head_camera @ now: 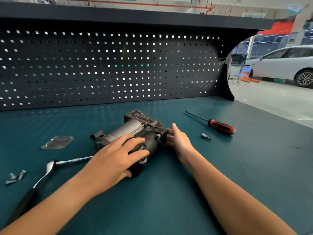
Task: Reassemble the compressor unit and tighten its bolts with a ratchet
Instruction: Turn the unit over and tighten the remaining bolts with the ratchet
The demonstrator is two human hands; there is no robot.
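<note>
Right, the compressor [135, 128] lies on its side near the middle of the table [169, 192]. My left hand [115, 158] wraps over its dark motor end, fingers curved round the casing. My right hand [179, 141] pinches the far right end between thumb and fingers. I judge I'm positioning the unit to take its cover plate [57, 142], which lies apart to the left. I'd turn it slowly with both grips firm. The ratchet [45, 173] and bolts [15, 178] sit untouched at the left.

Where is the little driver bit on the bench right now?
In the head view the driver bit lies on the right of the bench, between the right hand and the red-handled screwdriver, touching neither.
</note>
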